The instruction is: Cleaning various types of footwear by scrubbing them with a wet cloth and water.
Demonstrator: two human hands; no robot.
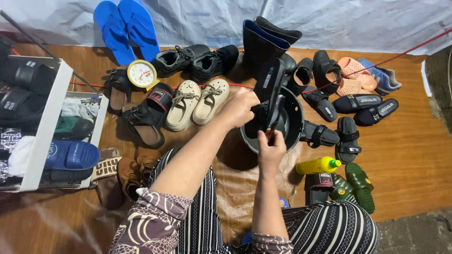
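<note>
- Holding a black sandal (267, 96) upright at the centre of the frame, the left hand (240, 109) is wrapped around its lower left edge.
- The right hand (271, 149) comes up from below, fingers pinched on the sandal's bottom end; whether it also grips a small tool there is too dark to tell.
- The sandal hangs over a dark round basin (292, 123), which sits on the brown floor just right of centre.
- A yellow bottle with a green cap (319, 165) lies on its side to the lower right of the basin, beside green clogs (360, 186).
- A cream pair of lace-up shoes (197, 102) lies left of the hands, with a small round clock (141, 74) further to the upper left.
- Blue flip-flops (126, 28) lie at the upper left, tall black boots (263, 42) at top centre.
- A white rack (47, 127) with slippers fills the left edge.
</note>
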